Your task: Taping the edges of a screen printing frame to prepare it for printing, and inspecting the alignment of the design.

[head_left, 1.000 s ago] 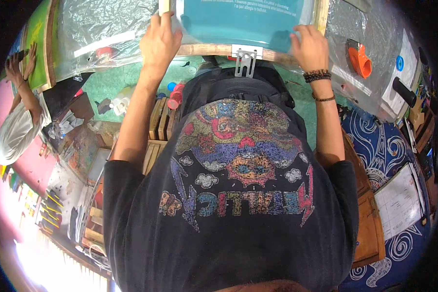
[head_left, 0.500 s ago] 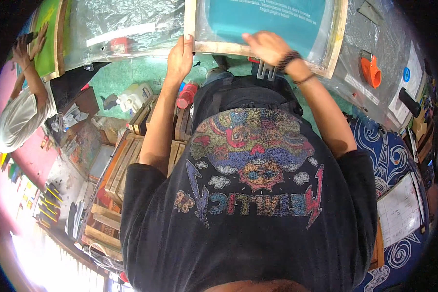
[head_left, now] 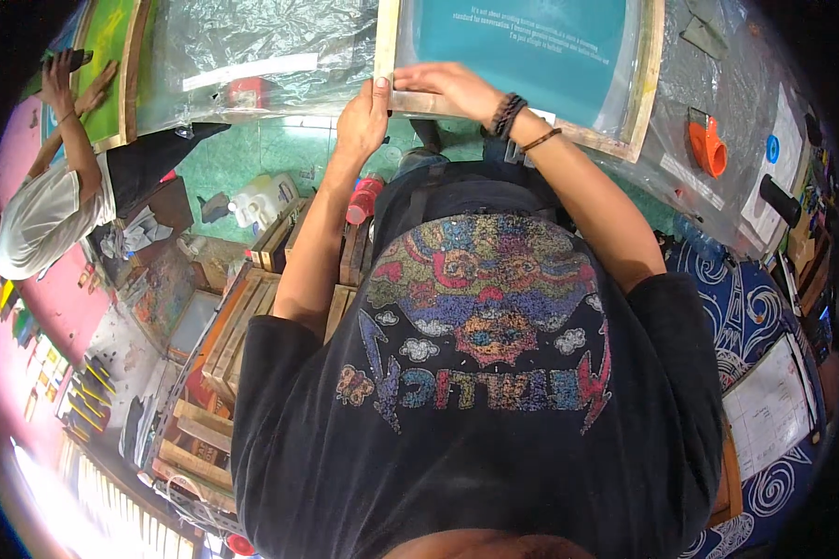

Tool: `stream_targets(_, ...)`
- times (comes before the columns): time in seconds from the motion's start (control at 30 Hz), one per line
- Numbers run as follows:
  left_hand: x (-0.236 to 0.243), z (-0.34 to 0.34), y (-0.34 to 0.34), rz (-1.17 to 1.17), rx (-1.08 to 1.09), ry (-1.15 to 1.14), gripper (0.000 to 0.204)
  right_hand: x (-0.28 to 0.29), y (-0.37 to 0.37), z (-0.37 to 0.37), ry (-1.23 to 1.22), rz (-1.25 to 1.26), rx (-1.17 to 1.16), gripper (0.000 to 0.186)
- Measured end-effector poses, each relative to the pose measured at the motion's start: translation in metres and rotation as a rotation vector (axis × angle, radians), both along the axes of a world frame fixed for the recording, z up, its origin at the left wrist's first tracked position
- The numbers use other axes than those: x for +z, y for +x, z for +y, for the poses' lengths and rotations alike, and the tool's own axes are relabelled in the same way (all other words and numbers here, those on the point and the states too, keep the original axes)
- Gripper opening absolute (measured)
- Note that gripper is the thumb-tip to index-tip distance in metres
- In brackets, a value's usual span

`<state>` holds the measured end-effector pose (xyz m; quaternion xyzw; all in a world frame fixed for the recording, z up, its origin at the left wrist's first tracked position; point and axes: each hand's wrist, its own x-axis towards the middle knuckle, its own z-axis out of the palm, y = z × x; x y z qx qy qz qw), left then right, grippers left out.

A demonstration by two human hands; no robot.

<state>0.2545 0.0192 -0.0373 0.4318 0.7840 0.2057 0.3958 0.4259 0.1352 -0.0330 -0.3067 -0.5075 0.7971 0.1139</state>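
A wood-framed printing screen (head_left: 648, 70) with teal mesh and small white lettering lies at the top of the view, on a plastic-covered table. My left hand (head_left: 362, 126) grips its near left corner, thumb on top of the wood and the other fingers mostly hidden. Over the same corner, my right hand (head_left: 452, 91) is stretched out flat, fingers together and pointing left, tips close to the left thumb. It looks to be touching the mesh or the near rail, with nothing held in it. Dark bracelets circle the right wrist.
At far left, another person's hands (head_left: 98, 88) work over a yellow-green screen (head_left: 112, 42). An orange funnel-like piece (head_left: 708, 149) and a black object (head_left: 783, 198) lie to the right. White jugs (head_left: 261, 198), a red bottle (head_left: 364, 200) and wooden crates (head_left: 243, 326) stand below the table.
My right hand has slid left along the near rail to the left corner. The screen's left rail and my left hand sit slightly farther right. The other person's hands have shifted a little.
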Motion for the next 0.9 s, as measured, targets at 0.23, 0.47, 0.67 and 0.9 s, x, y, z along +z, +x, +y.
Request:
stream_targets(0.23, -0.001, -0.008, -0.003, 0.029, 0.036, 0.031, 0.062, 0.017, -0.052, 0.004, 0.782, -0.605, 0.347, 0.032)
stream_targets(0.47, 0.006, -0.007, -0.002, 0.056, 0.07, -0.013, 0.061, 0.026, -0.043, -0.01, 0.812, -0.48, -0.074, 0.026)
stream_targets(0.67, 0.021, 0.018, 0.01, 0.318, 0.094, -0.126, 0.074, 0.025, -0.024, -0.02, 0.859, -0.627, 0.161, 0.042)
stream_targets(0.9, 0.022, 0.032, 0.005, 0.347, 0.138, -0.174, 0.072, 0.068, 0.121, 0.049, 0.643, -1.101, 0.677, 0.073)
